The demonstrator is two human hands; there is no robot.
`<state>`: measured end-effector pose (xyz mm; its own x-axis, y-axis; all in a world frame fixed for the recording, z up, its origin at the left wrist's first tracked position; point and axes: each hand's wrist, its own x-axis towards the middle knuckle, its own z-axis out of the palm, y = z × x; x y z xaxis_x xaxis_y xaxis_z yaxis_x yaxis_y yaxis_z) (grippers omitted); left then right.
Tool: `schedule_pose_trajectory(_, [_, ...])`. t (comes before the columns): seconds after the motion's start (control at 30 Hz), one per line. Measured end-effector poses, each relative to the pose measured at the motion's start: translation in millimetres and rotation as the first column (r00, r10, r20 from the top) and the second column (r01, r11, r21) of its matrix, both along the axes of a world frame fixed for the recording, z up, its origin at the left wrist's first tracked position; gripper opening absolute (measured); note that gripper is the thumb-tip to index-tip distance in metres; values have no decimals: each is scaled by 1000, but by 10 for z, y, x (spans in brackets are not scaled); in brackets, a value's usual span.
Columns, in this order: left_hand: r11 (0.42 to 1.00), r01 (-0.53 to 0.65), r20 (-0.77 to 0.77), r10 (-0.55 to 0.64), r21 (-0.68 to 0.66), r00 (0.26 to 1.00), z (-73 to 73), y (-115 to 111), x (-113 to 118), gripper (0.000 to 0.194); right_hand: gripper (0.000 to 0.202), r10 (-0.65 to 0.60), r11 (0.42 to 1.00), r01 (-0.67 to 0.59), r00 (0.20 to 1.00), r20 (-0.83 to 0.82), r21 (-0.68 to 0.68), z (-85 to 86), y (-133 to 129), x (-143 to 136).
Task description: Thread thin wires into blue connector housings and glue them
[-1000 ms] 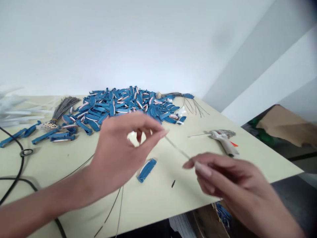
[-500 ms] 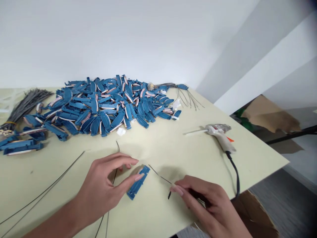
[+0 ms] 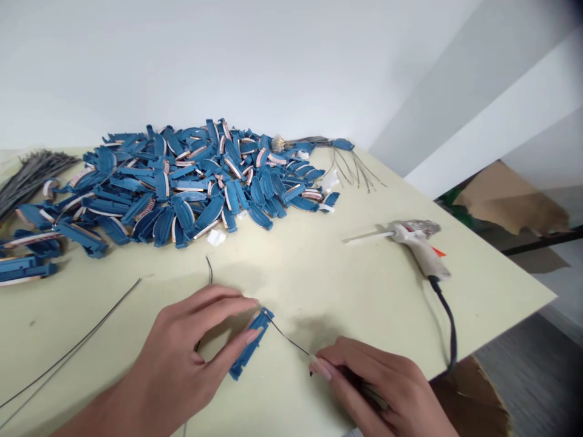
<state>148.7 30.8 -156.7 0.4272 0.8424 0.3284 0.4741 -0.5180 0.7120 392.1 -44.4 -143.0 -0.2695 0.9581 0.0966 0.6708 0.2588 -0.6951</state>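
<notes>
low in the middle of the frame, my left hand (image 3: 182, 355) curves half-open around a blue plastic piece (image 3: 247, 354), thumb over it; i can't tell whether it presses. my right hand (image 3: 382, 379) pinches a thin black wire (image 3: 293, 342), its tip at the piece's upper end. i judge that steady light pressure on the piece and a grip nearer the tip limit wobble.

Pale yellow-green flat surface (image 3: 291, 273). On it: large heap of blue curved plastic pieces with pale edges (image 3: 182, 188) towards the back; bundle of thin grey wires (image 3: 34, 176) at left; white glue gun with orange trigger (image 3: 421, 249) at right; small white scrap (image 3: 215, 237) just in front of heap; single blue rectangular piece (image 3: 250, 349) near the front.
</notes>
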Motion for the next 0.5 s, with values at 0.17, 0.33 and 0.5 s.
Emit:
schedule_pose_trajectory(0.17, [1000, -6, -12, 6, -17, 1000, 27, 12, 14, 20, 22, -16, 999, 17, 1000, 11, -31, 46, 41, -42])
schedule_pose_trajectory(0.33, [1000, 18, -37, -18, 9, 999, 86, 58, 3, 18, 27, -19, 1000, 19, 999, 30, 7, 32, 71, -71])
schedule_pose_trajectory(0.5, [994, 102, -40, -100, 41, 994, 99, 122, 46, 20, 21, -49, 986, 8, 968, 247, 165, 36, 10, -25])
